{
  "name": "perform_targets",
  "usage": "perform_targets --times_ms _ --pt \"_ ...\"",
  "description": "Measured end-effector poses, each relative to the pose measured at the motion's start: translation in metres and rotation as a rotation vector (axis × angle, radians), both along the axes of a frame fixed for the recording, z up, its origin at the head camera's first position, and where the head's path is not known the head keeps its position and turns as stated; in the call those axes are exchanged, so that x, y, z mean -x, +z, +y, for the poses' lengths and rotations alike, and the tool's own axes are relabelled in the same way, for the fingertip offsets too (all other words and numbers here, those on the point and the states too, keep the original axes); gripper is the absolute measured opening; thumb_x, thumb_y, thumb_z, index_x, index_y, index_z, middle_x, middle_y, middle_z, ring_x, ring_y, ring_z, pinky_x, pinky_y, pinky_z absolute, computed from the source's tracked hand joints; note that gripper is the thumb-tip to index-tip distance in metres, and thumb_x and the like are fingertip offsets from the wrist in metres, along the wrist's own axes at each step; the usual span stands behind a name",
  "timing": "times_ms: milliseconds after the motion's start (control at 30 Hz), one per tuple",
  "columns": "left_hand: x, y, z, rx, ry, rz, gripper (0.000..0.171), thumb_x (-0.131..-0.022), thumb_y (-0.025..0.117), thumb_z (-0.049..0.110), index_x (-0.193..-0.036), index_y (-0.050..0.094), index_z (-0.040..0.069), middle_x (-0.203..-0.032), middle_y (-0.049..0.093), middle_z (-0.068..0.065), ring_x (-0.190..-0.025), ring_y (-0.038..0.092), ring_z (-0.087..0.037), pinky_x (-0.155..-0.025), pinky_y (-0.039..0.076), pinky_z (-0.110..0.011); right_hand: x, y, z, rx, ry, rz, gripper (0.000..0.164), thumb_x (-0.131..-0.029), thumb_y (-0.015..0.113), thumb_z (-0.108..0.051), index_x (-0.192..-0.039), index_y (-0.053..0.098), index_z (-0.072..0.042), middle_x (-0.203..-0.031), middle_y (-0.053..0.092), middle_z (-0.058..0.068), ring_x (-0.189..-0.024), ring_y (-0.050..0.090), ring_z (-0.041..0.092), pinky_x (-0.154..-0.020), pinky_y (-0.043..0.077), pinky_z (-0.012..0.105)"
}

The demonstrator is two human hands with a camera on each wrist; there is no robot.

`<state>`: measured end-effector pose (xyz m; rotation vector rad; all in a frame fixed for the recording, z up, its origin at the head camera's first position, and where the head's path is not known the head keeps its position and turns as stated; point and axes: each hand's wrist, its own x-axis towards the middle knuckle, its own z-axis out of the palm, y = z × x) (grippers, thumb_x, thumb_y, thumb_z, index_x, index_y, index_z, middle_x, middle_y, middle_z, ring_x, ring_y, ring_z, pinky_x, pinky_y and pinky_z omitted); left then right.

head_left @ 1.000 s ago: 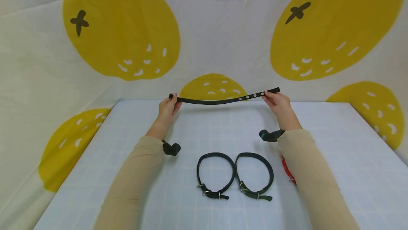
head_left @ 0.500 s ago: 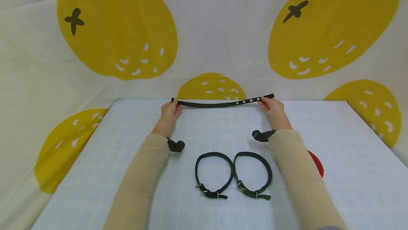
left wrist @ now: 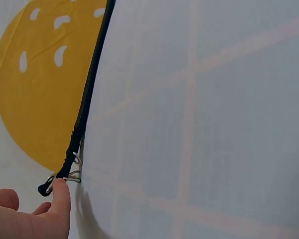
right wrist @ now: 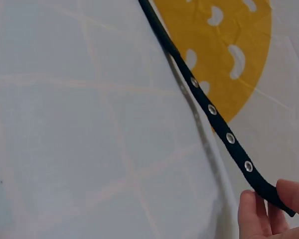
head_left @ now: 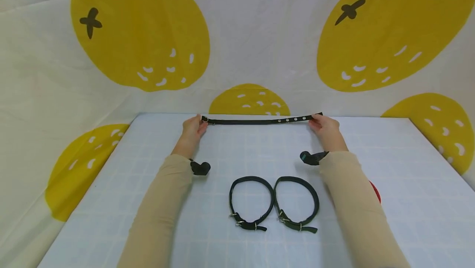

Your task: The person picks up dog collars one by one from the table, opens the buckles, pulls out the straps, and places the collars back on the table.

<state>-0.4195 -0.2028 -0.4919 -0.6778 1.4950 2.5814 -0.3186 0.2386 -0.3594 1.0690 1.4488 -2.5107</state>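
Observation:
A dark collar (head_left: 245,122) is stretched out nearly straight along the far edge of the table. My left hand (head_left: 190,135) pinches its buckle end; in the left wrist view the metal buckle and ring (left wrist: 74,174) show beside the fingertip. At the other end, my right hand (head_left: 326,131) pinches the strap close to its tip, and the right wrist view shows a row of metal eyelets (right wrist: 230,138) above the fingers. Nearer to me, a black collar (head_left: 248,226) and a dark green collar (head_left: 316,202) lie buckled into loops, side by side and touching.
A red thing (head_left: 376,192) lies mostly hidden under my right sleeve (head_left: 356,210). The table (head_left: 92,218) has a pale checked cover. Behind it hangs a white cloth (head_left: 259,33) printed with large yellow fruit.
Both hands have brought the stretched collar down toward the far table edge, and its sag has flattened. My right arm has shifted, uncovering a different part of the red thing.

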Motion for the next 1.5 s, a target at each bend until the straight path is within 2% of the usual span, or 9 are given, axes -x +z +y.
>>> perform_targets --times_ms 133,300,367,533,767,967,1133,1300,1500 --pt "-0.021 0.017 -0.001 0.003 -0.027 0.034 0.049 -0.089 0.064 0.019 -0.133 0.047 0.007 -0.107 0.055 -0.013 -0.094 0.062 -0.019 -0.079 0.052 -0.026 -0.003 0.007 0.004 -0.009 -0.034 -0.028 0.054 -0.084 0.066 -0.003 -0.134 0.049 -0.014 -0.111 0.054 0.000 -0.106 0.054 0.011 -0.090 0.047 0.022" --pt "-0.083 0.087 0.019 0.150 -0.050 -0.035 0.049 -0.096 0.052 0.017 -0.142 0.037 0.009 -0.114 0.051 -0.008 -0.103 0.055 -0.014 -0.091 0.045 -0.022 -0.007 0.018 0.011 -0.022 -0.076 -0.037 0.061 -0.079 0.070 0.000 -0.134 0.050 -0.016 -0.102 0.059 -0.003 -0.095 0.059 0.010 -0.076 0.053 0.021" --pt "-0.107 0.115 0.026 0.216 -0.077 -0.066 0.049 -0.099 0.043 0.018 -0.145 0.029 0.009 -0.115 0.048 -0.006 -0.107 0.049 -0.013 -0.099 0.040 -0.024 -0.009 0.025 0.014 -0.023 -0.081 -0.020 0.064 -0.078 0.071 0.002 -0.135 0.049 -0.016 -0.110 0.059 -0.003 -0.097 0.059 0.011 -0.075 0.054 0.022" --pt "-0.138 0.148 0.025 0.290 -0.161 -0.006 0.050 -0.101 0.037 0.017 -0.146 0.022 0.002 -0.101 0.045 -0.002 -0.097 0.046 -0.012 -0.106 0.033 -0.032 -0.014 0.043 0.023 -0.062 -0.031 0.022 0.066 -0.083 0.067 -0.003 -0.141 0.042 -0.019 -0.139 0.044 -0.005 -0.123 0.046 0.012 -0.097 0.041 0.024" --pt "-0.153 0.147 0.025 0.439 -0.267 0.065 0.047 -0.100 0.044 0.022 -0.140 0.032 0.002 -0.103 0.048 -0.001 -0.098 0.049 -0.014 -0.102 0.038 -0.035 -0.026 0.062 0.034 -0.164 0.047 0.072 0.069 -0.082 0.070 -0.012 -0.143 0.038 -0.022 -0.144 0.039 -0.006 -0.129 0.039 0.013 -0.100 0.037 0.022" --pt "-0.179 0.151 0.034 0.601 -0.394 0.215 0.041 -0.099 0.048 0.021 -0.132 0.042 -0.002 -0.115 0.050 -0.008 -0.109 0.047 -0.023 -0.100 0.042 -0.039 -0.043 0.071 0.033 -0.254 0.175 0.167 0.077 -0.072 0.079 -0.019 -0.141 0.043 -0.019 -0.115 0.052 -0.005 -0.106 0.054 0.012 -0.089 0.045 0.021" --pt "-0.199 0.154 0.042 0.753 -0.438 0.424 0.031 -0.096 0.053 0.018 -0.123 0.053 0.001 -0.120 0.053 -0.011 -0.106 0.051 -0.024 -0.095 0.046 -0.039 -0.061 0.076 0.024 -0.354 0.356 0.265 0.052 -0.075 0.078 -0.025 -0.121 0.056 -0.017 -0.109 0.052 -0.005 -0.089 0.059 0.007 -0.092 0.043 0.026" --pt "-0.217 0.155 0.046 0.945 -0.497 0.647 0.025 -0.094 0.058 0.018 -0.116 0.059 0.007 -0.118 0.056 -0.007 -0.108 0.052 -0.022 -0.093 0.047 -0.041 -0.076 0.077 0.006 -0.463 0.533 0.347 0.027 -0.083 0.071 -0.024 -0.108 0.061 -0.020 -0.118 0.049 -0.001 -0.096 0.056 0.007 -0.096 0.039 0.031" --pt "-0.235 0.148 0.058 1.122 -0.693 0.920 0.021 -0.089 0.065 0.015 -0.109 0.063 0.014 -0.117 0.054 -0.003 -0.110 0.051 -0.017 -0.089 0.050 -0.035 -0.096 0.072 -0.021 -0.634 0.705 0.421 0.036 -0.085 0.069 -0.026 -0.117 0.059 -0.012 -0.116 0.054 0.001 -0.100 0.057 0.009 -0.086 0.048 0.021"
